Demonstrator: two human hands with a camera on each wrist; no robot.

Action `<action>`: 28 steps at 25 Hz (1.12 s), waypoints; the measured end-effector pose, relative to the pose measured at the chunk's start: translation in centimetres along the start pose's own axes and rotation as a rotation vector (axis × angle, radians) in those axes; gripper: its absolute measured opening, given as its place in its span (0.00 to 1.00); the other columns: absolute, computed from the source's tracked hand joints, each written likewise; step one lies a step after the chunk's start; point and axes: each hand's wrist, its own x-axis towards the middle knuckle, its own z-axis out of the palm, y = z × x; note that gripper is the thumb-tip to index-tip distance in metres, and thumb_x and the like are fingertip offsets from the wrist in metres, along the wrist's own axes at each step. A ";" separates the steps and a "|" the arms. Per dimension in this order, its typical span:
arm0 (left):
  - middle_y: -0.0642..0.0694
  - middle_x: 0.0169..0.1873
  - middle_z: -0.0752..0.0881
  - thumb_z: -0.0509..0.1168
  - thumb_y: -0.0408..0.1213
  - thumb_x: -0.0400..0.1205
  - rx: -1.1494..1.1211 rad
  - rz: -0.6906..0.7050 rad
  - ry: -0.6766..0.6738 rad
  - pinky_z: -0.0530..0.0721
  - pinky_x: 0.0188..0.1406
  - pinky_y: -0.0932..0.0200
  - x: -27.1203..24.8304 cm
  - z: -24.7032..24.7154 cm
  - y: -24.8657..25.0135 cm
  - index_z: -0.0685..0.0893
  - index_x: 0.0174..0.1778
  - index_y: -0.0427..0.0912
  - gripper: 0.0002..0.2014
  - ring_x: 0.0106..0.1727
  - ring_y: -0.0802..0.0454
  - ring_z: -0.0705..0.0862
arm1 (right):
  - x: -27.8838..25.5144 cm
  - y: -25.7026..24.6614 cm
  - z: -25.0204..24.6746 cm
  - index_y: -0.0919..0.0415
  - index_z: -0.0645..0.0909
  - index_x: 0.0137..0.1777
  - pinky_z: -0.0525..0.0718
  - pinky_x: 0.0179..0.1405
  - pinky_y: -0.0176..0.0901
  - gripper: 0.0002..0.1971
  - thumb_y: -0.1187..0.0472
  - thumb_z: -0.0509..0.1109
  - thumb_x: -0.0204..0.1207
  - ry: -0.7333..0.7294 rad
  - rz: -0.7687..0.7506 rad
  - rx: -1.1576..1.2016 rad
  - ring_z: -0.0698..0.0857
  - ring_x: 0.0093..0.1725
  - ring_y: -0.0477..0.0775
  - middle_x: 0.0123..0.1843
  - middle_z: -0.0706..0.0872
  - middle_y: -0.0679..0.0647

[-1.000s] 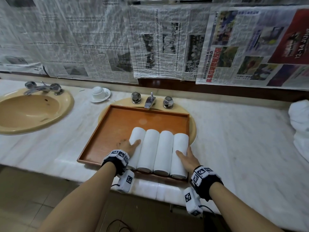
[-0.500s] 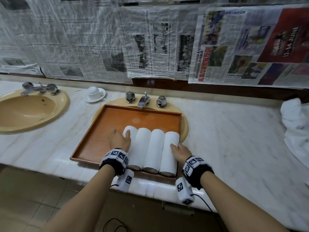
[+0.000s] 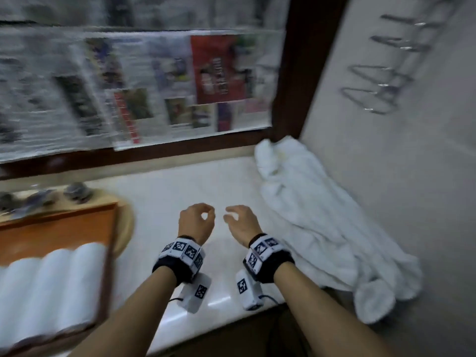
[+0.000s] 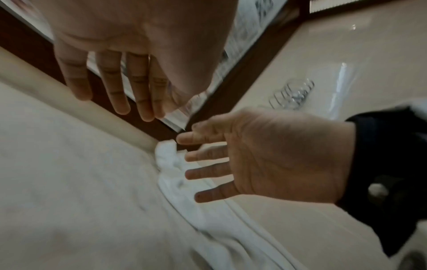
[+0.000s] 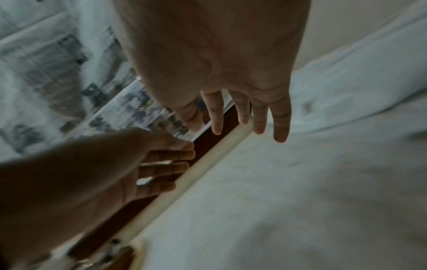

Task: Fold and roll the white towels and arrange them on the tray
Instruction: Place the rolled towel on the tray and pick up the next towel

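Hands are both up over the pale marble table (image 3: 164,202), side by side and holding nothing. The left hand (image 3: 197,222) and the right hand (image 3: 240,222) hang loose with relaxed fingers; both wrist views show the fingers spread and mostly straight, no grip on anything. The heap of unfolded white towels (image 3: 316,217) is bunched in the table's far right corner against the wall, just right of the right hand and not touching it. The wooden tray (image 3: 59,228) sits at the table's left end, well apart from both hands, with rolled towels (image 3: 49,287) lying side by side in its near part. The head view is pretty blurry, so only 3 rolls can be counted there.
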 end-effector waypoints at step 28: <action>0.50 0.37 0.90 0.64 0.43 0.83 -0.046 0.649 0.101 0.84 0.37 0.58 6.3 1.3 26.5 0.86 0.50 0.46 0.07 0.37 0.55 0.87 | 0.6 -3.5 -31.6 0.53 0.87 0.48 0.81 0.39 0.31 0.16 0.57 0.84 0.60 0.338 -0.497 0.078 0.84 0.37 0.41 0.39 0.87 0.43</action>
